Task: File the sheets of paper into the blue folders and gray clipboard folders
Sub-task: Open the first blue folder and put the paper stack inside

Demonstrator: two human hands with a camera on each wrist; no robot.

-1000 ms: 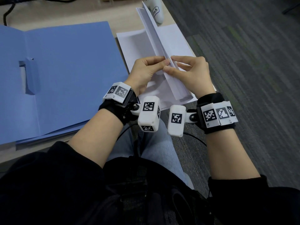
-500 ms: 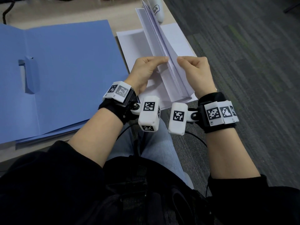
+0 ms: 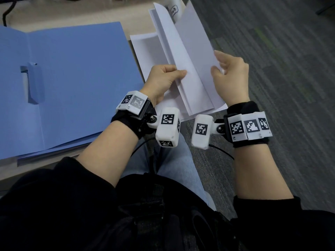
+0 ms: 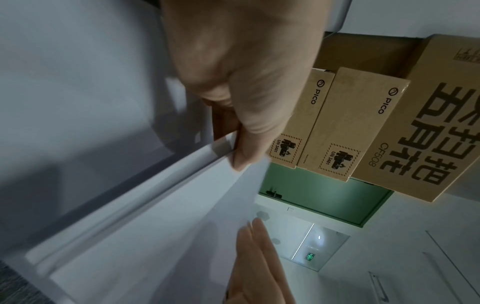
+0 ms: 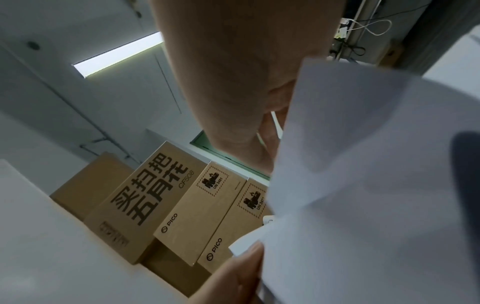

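Observation:
An open blue folder lies flat on the desk at the left, its clip on the inner left flap. My left hand grips a raised bundle of white sheets by its near edge; the thumb pinching the edge shows in the left wrist view. My right hand pinches one sheet that is peeled away to the right of the bundle. That sheet fills the right wrist view. More white sheets lie flat on the desk under the bundle.
A white labelled bottle stands at the desk's far edge behind the sheets. Grey carpet lies to the right of the desk. Black cables run at the far left. Cardboard boxes appear in the wrist views.
My hands have parted. The right hand has drawn one sheet off the bundle to the right, opening a wide gap, while the left hand stays on the rest.

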